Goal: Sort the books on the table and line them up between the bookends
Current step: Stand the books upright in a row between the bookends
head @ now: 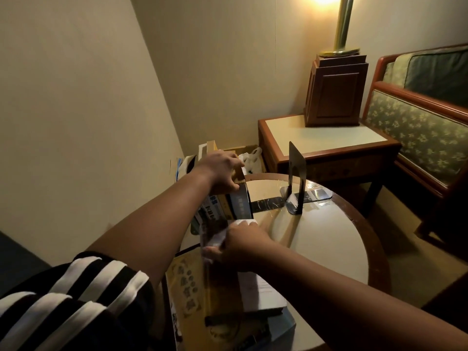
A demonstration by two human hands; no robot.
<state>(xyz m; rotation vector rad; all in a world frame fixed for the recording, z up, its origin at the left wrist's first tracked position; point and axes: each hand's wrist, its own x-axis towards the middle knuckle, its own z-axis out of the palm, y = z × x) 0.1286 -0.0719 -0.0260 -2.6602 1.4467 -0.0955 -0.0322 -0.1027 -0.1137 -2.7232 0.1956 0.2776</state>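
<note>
Head view is showing both hands working at the row of upright books point(228, 203), which is standing on the round bench point(316, 244) to the left of the black metal bookend point(296, 178). The left hand point(222, 173) is closing over the top edges of the row, fingers curled down on the outermost book, bracing it upright. The right hand point(238, 245) is pinching a thin white-covered book point(220, 236), just in front of the row and nearer the camera than the bookend. A loose stack of books point(228, 295) is lying flat further toward the camera, at the bench's near edge. Only one bookend is showing; whether a second is standing behind the row, I cannot tell. Judging by its look, the white book is being light and floppy, likely to bend if held by a corner, so gripping it along the spine seems wiser. The glossy covers may be sliding against each other, and the braced row would probably be toppling toward the bookend if released, since a gap is lying between them.
</note>
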